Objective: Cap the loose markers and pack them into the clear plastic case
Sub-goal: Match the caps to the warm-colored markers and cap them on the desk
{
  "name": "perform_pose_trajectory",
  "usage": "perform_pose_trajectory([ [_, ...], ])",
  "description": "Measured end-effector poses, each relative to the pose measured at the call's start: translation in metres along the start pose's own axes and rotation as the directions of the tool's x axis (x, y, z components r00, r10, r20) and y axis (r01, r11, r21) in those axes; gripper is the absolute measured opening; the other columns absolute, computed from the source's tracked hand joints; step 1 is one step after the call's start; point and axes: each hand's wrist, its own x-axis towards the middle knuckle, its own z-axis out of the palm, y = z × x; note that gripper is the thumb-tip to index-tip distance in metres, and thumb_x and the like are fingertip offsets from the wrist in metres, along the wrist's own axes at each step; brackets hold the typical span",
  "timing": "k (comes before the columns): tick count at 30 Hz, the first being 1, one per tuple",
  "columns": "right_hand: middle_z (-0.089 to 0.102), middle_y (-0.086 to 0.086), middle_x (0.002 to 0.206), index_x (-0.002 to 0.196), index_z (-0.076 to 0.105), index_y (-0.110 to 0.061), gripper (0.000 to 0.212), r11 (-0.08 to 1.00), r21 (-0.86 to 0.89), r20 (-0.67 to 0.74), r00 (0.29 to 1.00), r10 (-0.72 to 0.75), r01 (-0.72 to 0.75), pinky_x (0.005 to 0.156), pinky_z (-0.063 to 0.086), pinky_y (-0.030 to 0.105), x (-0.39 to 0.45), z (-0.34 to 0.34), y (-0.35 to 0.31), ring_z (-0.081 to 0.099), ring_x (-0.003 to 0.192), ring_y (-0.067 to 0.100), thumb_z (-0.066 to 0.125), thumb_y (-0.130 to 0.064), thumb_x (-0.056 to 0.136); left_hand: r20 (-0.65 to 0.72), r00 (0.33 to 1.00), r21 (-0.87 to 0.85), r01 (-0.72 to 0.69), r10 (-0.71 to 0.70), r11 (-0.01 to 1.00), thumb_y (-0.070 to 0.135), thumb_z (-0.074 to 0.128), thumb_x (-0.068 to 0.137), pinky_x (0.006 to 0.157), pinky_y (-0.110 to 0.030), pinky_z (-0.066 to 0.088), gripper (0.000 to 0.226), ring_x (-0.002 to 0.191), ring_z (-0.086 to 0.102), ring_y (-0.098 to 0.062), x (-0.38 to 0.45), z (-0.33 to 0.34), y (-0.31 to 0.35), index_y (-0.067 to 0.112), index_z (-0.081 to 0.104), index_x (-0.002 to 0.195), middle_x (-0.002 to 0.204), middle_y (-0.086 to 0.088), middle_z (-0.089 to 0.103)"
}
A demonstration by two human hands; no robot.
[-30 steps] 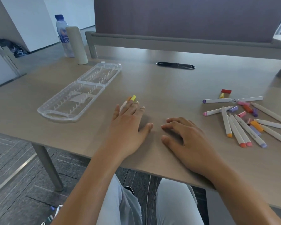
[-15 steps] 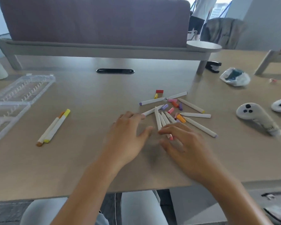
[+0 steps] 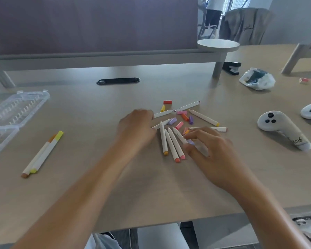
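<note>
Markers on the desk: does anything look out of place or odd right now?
Nothing damaged or spilled. The markers lie in a loose heap at mid-desk with caps scattered among them. Two capped markers lie apart to the left, near the open case, not yet packed. Both hands are at the heap.

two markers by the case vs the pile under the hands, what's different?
The two markers on the left lie parallel, side by side, capped at both ends; the pile of markers is fanned out and crossed, with loose caps scattered among it. No hand touches the pair; left hand and right hand are at the pile. Both have white barrels.
</note>
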Motion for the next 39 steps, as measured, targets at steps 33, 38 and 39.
perform_pose_trajectory([
  [33,0.064,-0.009,0.115,0.112,0.074,-0.028,0.018,0.983,-0.142,-0.029,0.993,0.112,-0.115,0.080,0.038,0.029,0.077,-0.011,0.010,0.058,0.106,0.017,0.066,-0.026,0.096,0.218,0.967,-0.896,0.253,-0.134,0.365,0.014,0.073,0.091,0.073,-0.033,0.060,0.013,0.070,0.070,-0.016,0.010,-0.032,-0.004,0.021,0.081,0.084,0.077,-0.002,0.074],
  [38,0.064,-0.007,0.118,0.116,0.073,-0.030,0.020,0.962,-0.224,0.008,0.986,0.165,-0.159,0.076,0.037,0.029,0.106,-0.012,0.018,0.054,0.099,0.015,0.068,-0.030,0.097,0.218,0.969,-0.872,0.246,-0.115,0.424,0.013,0.072,0.091,0.070,-0.031,0.059,0.012,0.066,0.067,-0.013,0.025,-0.024,0.000,0.020,0.080,0.085,0.074,-0.001,0.073],
  [39,0.064,-0.006,0.117,0.117,0.073,-0.030,0.020,0.957,-0.237,0.013,0.985,0.173,-0.165,0.075,0.038,0.030,0.113,-0.012,0.019,0.055,0.100,0.015,0.067,-0.031,0.097,0.209,0.971,-0.867,0.239,-0.116,0.437,0.012,0.072,0.091,0.069,-0.030,0.058,0.011,0.067,0.066,-0.015,0.028,-0.023,0.000,0.019,0.080,0.086,0.076,-0.004,0.073],
])
